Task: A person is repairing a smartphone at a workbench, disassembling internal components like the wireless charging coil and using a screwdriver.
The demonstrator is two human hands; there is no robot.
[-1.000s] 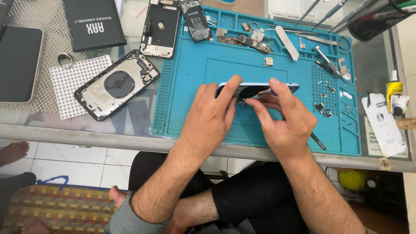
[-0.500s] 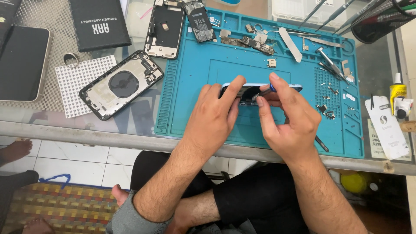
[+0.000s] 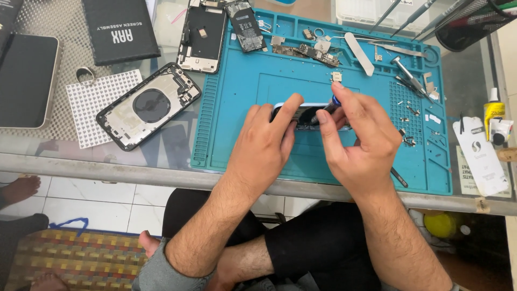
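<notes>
A phone housing (image 3: 302,114) lies on the teal repair mat (image 3: 231,102), mostly covered by my two hands. My left hand (image 3: 264,148) presses down on its left part, fingers spread over the frame. My right hand (image 3: 358,143) pinches a small blue-tipped screwdriver (image 3: 329,106) between thumb and fingers, its tip down on the housing. Several tiny screws and parts (image 3: 406,121) lie on the mat to the right of my right hand.
A black phone back frame (image 3: 148,105) rests on a white dotted pad (image 3: 91,102) at left. An opened phone (image 3: 203,35), a battery (image 3: 245,24), a circuit board (image 3: 304,51), a white spudger (image 3: 360,54), tweezers and a dark box (image 3: 121,29) lie further back. A glue bottle (image 3: 493,116) stands right.
My right hand has lifted and turned upright, bringing the screwdriver point down onto the housing. The view has shifted slightly; my left hand has kept its hold.
</notes>
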